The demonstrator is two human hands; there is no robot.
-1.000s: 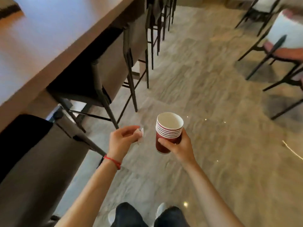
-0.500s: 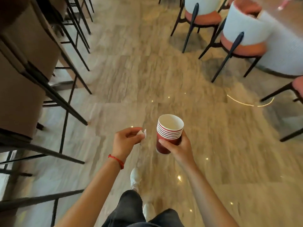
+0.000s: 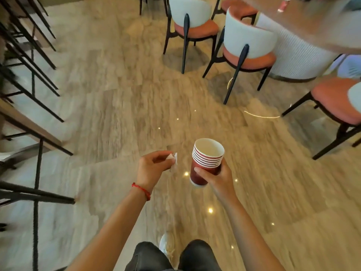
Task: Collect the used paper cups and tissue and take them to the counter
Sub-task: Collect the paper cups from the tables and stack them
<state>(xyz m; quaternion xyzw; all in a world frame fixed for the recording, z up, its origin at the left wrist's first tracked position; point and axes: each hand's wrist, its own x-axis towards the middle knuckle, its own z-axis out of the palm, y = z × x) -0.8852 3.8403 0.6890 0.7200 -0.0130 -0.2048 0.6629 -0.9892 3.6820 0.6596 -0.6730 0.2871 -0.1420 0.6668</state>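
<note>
Gripping a stack of red paper cups [image 3: 207,163] in the right hand [image 3: 218,180], fingers curling round the lower half of the stack and the thumb pressing across its near side. Holding the stack upright with a slight tilt, white inside of the top cup facing up, several rolled rims showing one under another. Pinching a small white tissue [image 3: 172,160] in the left hand [image 3: 152,169], thumb and fingers curling round it so that only a crumpled corner is poking out toward the cups. Keeping the two hands level and near each other, tissue just beside the cup stack but not touching it, both carried in the air above the floor [image 3: 117,94]. Wearing a red string bracelet [image 3: 141,190] on the left wrist.

Standing on pale, glossy stone-look tiles dotted with small bright reflections. Showing dark trousers [image 3: 148,257] at the bottom edge, with a light shoe [image 3: 166,244] between the legs. Lining the left side: thin black legs of tall stools [image 3: 35,61]. Sitting at upper right: chairs with white curved backs and orange seats [image 3: 248,47] on dark legs, drawn up near a round white ribbed table base [image 3: 297,59] under a blurred wooden top. Blurring much of the surroundings, so finer detail cannot be told.
</note>
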